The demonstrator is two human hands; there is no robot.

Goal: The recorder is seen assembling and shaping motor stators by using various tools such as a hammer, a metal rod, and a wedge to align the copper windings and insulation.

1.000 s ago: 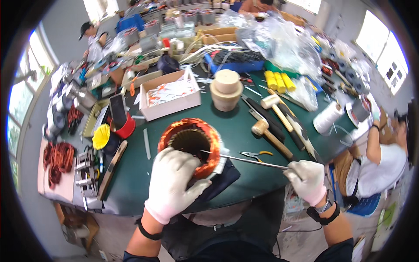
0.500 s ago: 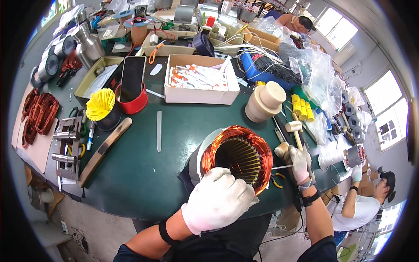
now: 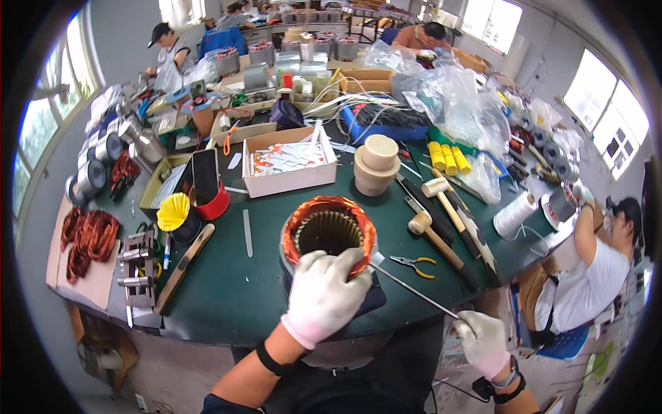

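A motor stator [image 3: 289, 238] with a thick ring of copper windings stands upright on the green table in front of me. My left hand [image 3: 327, 293], in a white glove, is closed over the near rim of the windings, its fingers curled at the opening. Out to the right, beyond the table edge, my gloved right hand [image 3: 482, 341] grips one end of a thin metal rod [image 3: 414, 290]. The rod slants up to the left, and its far end meets the right side of the windings by my left fingertips. Whether the tip touches the wire is hard to tell.
Right of the stator lie pliers [image 3: 415, 266], a wooden mallet [image 3: 436, 238] and a white-headed mallet [image 3: 445, 203]. Behind are a cream stepped cylinder [image 3: 376, 165] and a white box of paper strips [image 3: 289, 186]. A wooden bat [image 3: 185, 269] lies left. A co-worker [image 3: 593, 276] sits at right.
My right hand has drawn back, right and toward me, with the rod, so more of the rod shows. My left hand stays at the stator's near rim. The view has tilted up.
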